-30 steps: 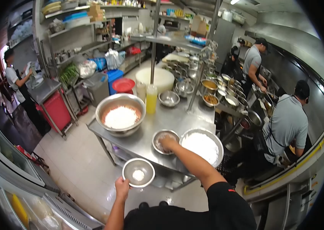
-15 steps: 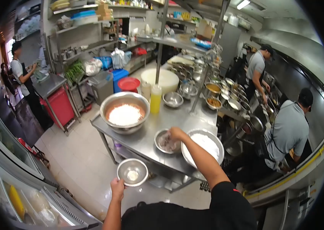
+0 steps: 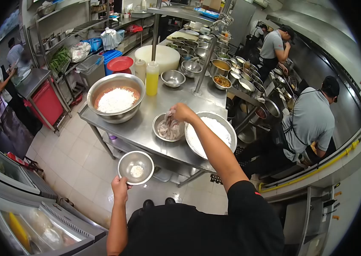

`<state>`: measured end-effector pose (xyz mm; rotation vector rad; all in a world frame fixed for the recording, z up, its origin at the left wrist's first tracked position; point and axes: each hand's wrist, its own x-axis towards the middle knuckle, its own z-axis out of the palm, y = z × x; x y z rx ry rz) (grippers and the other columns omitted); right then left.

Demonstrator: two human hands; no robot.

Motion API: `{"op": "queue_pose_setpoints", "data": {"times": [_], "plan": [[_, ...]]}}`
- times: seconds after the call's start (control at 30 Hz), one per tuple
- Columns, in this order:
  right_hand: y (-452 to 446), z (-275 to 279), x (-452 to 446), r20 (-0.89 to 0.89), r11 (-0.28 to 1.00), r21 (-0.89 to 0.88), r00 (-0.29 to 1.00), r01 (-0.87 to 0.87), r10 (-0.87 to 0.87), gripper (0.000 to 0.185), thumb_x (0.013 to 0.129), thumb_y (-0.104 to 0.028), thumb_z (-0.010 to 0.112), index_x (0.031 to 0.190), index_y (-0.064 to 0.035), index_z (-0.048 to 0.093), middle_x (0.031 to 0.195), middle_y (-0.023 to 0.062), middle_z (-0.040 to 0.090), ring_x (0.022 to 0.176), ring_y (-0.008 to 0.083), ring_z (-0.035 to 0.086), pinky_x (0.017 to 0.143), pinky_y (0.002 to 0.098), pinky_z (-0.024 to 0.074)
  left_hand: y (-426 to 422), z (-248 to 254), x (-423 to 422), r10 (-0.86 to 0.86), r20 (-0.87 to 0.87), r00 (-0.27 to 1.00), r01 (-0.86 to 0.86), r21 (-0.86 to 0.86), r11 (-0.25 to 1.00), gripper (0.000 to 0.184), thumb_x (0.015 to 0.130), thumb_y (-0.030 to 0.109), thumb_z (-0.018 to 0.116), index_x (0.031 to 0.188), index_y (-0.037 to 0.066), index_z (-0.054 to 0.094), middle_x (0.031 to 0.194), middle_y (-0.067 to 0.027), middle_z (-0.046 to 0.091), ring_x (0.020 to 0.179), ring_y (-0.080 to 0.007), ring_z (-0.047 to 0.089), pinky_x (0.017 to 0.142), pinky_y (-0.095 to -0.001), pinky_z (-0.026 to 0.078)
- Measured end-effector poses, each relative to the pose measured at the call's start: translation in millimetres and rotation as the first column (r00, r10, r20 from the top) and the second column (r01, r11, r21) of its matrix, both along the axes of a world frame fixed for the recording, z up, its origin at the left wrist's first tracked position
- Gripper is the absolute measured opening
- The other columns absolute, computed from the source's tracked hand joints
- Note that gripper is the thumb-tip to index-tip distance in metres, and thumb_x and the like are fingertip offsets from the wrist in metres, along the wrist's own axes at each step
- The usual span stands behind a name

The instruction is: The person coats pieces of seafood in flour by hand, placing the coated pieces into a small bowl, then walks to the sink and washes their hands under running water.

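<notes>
My left hand (image 3: pixel 120 188) is closed on the rim of a small steel bowl (image 3: pixel 125 164), held out in front of the table edge. A little white powder or batter lies in its bottom. My right hand (image 3: pixel 183 112) is closed on raw, greyish-pink, stringy strips (image 3: pixel 172 117), which hang from my fingers over a second steel bowl (image 3: pixel 156 130). More of the strips lie in that bowl. Close to its right, partly behind my forearm, stands a wide bowl (image 3: pixel 233 143) of white powder. Whether the strips are meat or squid I cannot tell.
A large steel bowl (image 3: pixel 97 112) with white powder over a reddish mix stands on the steel table (image 3: pixel 144 113). Behind it are a yellow squeeze bottle (image 3: pixel 152 79) and a round white block (image 3: pixel 167 57). Co-workers (image 3: pixel 308 113) stand at the right-hand cooking line.
My right hand has lifted some strips, which now hang stretched above their bowl. My left hand still holds the small bowl. The view has tilted down and shifted, showing my shoes.
</notes>
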<state>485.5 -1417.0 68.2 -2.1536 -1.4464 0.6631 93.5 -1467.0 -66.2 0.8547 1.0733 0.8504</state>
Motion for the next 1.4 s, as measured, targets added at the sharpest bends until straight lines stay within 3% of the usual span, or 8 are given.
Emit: {"op": "queue_pose_setpoints", "data": {"times": [0.1, 0.23, 0.33, 0.5, 0.73, 1.07, 1.3, 1.4], "plan": [[-9, 30, -10, 0.122, 0.998, 0.035, 0.992, -0.044, 0.039, 0.025, 0.066, -0.001, 0.064, 0.091, -0.0016, 0.069, 0.077, 0.0123, 0.068, 0.067, 0.0191, 0.063, 0.063, 0.0334, 0.0514, -2, 3, 1, 0.006, 0.009, 1.000, -0.006, -0.017, 1.000, 0.005, 0.076, 0.000, 0.050, 0.080, 0.000, 0.053, 0.063, -0.0072, 0.058, 0.044, -0.0112, 0.050, 0.039, -0.0217, 0.040], [-1, 29, -3, -0.163, 0.998, 0.059, 0.987, 0.015, -0.006, 0.026, 0.069, 0.003, 0.062, 0.094, 0.0025, 0.067, 0.076, 0.0130, 0.066, 0.066, 0.0185, 0.063, 0.055, 0.0323, 0.0533, -3, -1, 0, 0.012, 0.010, 1.000, -0.012, -0.027, 1.000, 0.006, 0.076, 0.000, 0.050, 0.080, 0.000, 0.054, 0.063, -0.0069, 0.058, 0.044, -0.0109, 0.051, 0.040, -0.0214, 0.040], [0, 33, -6, 0.040, 0.997, 0.063, 0.998, -0.054, 0.051, 0.024, 0.070, 0.005, 0.060, 0.094, 0.0048, 0.066, 0.078, 0.0134, 0.066, 0.067, 0.0180, 0.063, 0.055, 0.0309, 0.0544, -3, 0, -2, 0.030, 0.003, 1.000, -0.030, -0.020, 0.999, 0.006, 0.076, 0.000, 0.050, 0.080, 0.000, 0.054, 0.064, -0.0069, 0.058, 0.044, -0.0107, 0.050, 0.040, -0.0211, 0.040], [4, 45, -7, -0.198, 0.998, 0.064, 0.980, 0.000, 0.012, 0.021, 0.072, 0.006, 0.062, 0.093, 0.0039, 0.066, 0.081, 0.0114, 0.066, 0.069, 0.0172, 0.064, 0.055, 0.0289, 0.0550, -5, -15, -14, 0.061, 0.026, 0.998, -0.060, -0.047, 0.997, 0.007, 0.075, 0.000, 0.050, 0.080, 0.000, 0.055, 0.064, -0.0074, 0.058, 0.044, -0.0111, 0.051, 0.039, -0.0211, 0.040], [-6, 124, -9, -0.237, 0.992, 0.107, 0.968, -0.060, 0.084, 0.016, 0.080, 0.001, 0.058, 0.093, 0.0027, 0.066, 0.080, 0.0112, 0.066, 0.066, 0.0179, 0.066, 0.055, 0.0292, 0.0567, -7, -30, -30, 0.096, -0.023, 0.995, -0.098, -0.080, 0.992, 0.006, 0.075, 0.000, 0.050, 0.079, -0.001, 0.055, 0.063, -0.0071, 0.058, 0.044, -0.0114, 0.051, 0.039, -0.0214, 0.040], [-67, 242, 8, -0.274, 0.981, 0.194, 0.960, -0.007, 0.061, 0.029, 0.073, 0.006, 0.064, 0.101, 0.0015, 0.063, 0.089, 0.0068, 0.067, 0.073, 0.0109, 0.064, 0.056, 0.0237, 0.0542, 0, -36, -30, 0.101, -0.045, 0.994, -0.105, -0.090, 0.990, 0.004, 0.075, 0.002, 0.051, 0.079, 0.001, 0.052, 0.062, -0.0068, 0.056, 0.042, -0.0106, 0.049, 0.038, -0.0204, 0.040], [-130, 211, 39, -0.231, 0.989, 0.147, 0.972, -0.001, 0.035, 0.024, 0.073, 0.003, 0.062, 0.096, -0.0004, 0.065, 0.082, 0.0062, 0.066, 0.068, 0.0102, 0.062, 0.056, 0.0212, 0.0506, 3, -39, -9, 0.071, -0.039, 0.997, -0.075, -0.099, 0.992, 0.006, 0.075, 0.003, 0.050, 0.080, 0.001, 0.051, 0.064, -0.0060, 0.056, 0.044, -0.0102, 0.050, 0.038, -0.0196, 0.040], [-145, 146, 58, -0.301, 0.998, 0.020, 0.952, 0.057, -0.049, 0.019, 0.075, 0.001, 0.061, 0.094, -0.0002, 0.065, 0.081, 0.0061, 0.065, 0.067, 0.0104, 0.061, 0.056, 0.0226, 0.0513, 2, -39, -3, 0.056, -0.026, 0.998, -0.058, -0.099, 0.993, 0.006, 0.076, 0.003, 0.050, 0.081, 0.000, 0.051, 0.064, -0.0057, 0.056, 0.044, -0.0102, 0.050, 0.038, -0.0199, 0.040]]}}
